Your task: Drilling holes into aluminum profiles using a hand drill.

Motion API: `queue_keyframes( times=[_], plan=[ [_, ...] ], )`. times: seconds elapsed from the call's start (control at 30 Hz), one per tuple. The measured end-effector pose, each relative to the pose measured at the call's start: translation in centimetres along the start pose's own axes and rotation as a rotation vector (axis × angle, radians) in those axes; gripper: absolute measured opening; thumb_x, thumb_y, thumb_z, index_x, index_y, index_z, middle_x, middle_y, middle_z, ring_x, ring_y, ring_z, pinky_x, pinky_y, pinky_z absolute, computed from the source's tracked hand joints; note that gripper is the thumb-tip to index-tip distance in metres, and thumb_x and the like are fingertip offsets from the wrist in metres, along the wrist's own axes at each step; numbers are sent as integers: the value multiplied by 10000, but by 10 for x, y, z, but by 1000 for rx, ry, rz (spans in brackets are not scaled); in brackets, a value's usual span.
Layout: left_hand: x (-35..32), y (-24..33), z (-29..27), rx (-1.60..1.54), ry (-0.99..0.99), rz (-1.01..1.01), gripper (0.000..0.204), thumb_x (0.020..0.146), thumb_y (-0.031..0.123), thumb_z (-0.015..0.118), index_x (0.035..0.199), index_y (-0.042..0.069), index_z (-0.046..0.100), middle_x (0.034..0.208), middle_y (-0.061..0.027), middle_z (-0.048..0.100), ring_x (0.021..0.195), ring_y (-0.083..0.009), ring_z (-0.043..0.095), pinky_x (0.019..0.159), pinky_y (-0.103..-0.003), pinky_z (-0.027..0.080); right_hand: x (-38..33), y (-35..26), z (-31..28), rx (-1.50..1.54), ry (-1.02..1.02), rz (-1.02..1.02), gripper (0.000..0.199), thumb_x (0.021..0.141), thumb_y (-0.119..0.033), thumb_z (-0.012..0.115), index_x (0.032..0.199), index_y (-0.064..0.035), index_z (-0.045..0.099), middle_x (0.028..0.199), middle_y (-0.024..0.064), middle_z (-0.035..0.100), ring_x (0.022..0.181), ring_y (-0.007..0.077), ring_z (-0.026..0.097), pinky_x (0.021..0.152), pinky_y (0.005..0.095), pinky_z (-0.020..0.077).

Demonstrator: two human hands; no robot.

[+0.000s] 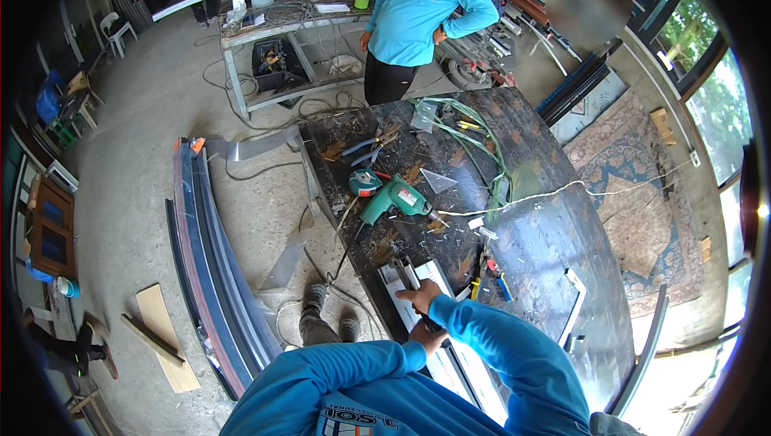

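Observation:
My right hand lies over the upper end of a long metal profile, its index finger reaching to the left and the other fingers bent round the piece. Just below, my left hand is closed on a dark part at the same piece; what exactly it grips is hidden by the hand and sleeve. Pale profile lengths run from under the hands toward my body. Beside my right forearm lie pliers with yellow handles and a blue-handled tool.
On the dark table lie a green power drill, a tape measure, pliers and coiled green cable. Long profiles rest at the left. Cables cross the floor. A co-worker stands beyond the table.

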State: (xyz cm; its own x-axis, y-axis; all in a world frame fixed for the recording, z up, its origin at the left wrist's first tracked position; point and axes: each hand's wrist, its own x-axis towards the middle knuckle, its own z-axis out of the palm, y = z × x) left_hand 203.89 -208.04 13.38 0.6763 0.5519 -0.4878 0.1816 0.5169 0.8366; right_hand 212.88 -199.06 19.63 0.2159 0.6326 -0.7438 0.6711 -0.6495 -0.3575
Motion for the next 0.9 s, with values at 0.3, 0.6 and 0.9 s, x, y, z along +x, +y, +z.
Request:
queue_keyframes(
  times=[0.3,0.6,0.9],
  plan=[
    [-11,60,-97,683,-107,683,490,749,258,790,1115,51,539,942,-112,628,908,-287,617,869,-401,479,-37,70,-38,536,-67,-386,216,741,-111,721,878,26,624,672,55,623,578,129,603,521,295,483],
    [49,95,-180,1186,-30,663,834,753,245,724,1437,51,287,1190,-230,479,1067,-414,508,896,-482,447,-107,95,-127,469,-37,-104,477,727,72,617,1168,-49,482,859,44,575,825,152,580,742,304,497],
    [61,108,-186,1308,-124,528,959,740,279,743,1507,157,180,1094,-194,494,850,-362,612,691,-450,530,-145,72,-160,-3,-280,245,592,730,-114,667,1287,-86,468,928,133,658,812,227,640,708,379,524]
  ],
)
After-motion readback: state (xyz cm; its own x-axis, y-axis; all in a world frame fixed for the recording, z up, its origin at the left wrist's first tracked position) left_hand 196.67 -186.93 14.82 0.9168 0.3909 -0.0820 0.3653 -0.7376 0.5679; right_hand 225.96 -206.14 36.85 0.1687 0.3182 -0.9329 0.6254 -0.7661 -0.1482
